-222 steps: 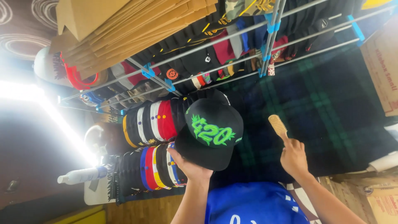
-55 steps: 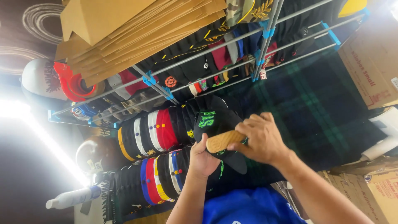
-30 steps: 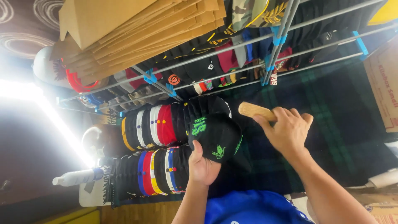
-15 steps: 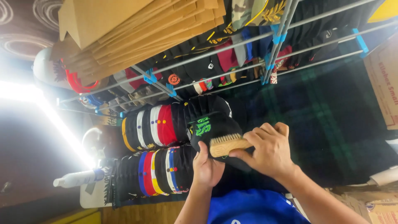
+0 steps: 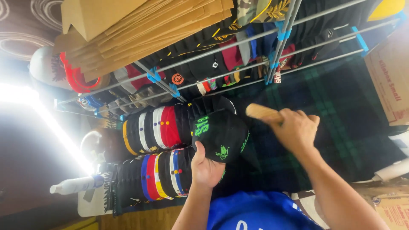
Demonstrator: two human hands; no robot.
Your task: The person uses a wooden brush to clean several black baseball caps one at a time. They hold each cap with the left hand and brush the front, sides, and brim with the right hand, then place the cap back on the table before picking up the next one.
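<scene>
- Cap (image 5: 221, 136) sits at frame centre, black with green marks, and it is the thing I am working on; my left hand (image 5: 205, 167) grips it from below, thumb up on the crown, fingers out of sight behind it.
- I see a dark plaid cloth (image 5: 341, 127) filling the right half of the frame, behind the cap and both hands.
- I see flattened cardboard (image 5: 140, 30) across the upper left, stacked in tan layers above the rack.
- I see a metal rack (image 5: 279, 40) running along the top, grey bars with blue clips, dark garments and caps hanging on it.
- I see two rows of stacked caps (image 5: 157, 127) left of centre, just beside the held cap; the upper row shows yellow, white and red, the lower one blue, red and yellow.
- I see a box (image 5: 390, 85) at the right edge, brown card, partly cut off.
- My right hand (image 5: 296, 130) is right of centre, fist closed around a brush.
- Brush (image 5: 262, 113): only its pale wooden end shows, poking out to the left of my fist, close to the cap but apart from it.
- I see a spray bottle (image 5: 74, 185) lying at lower left, white.
</scene>
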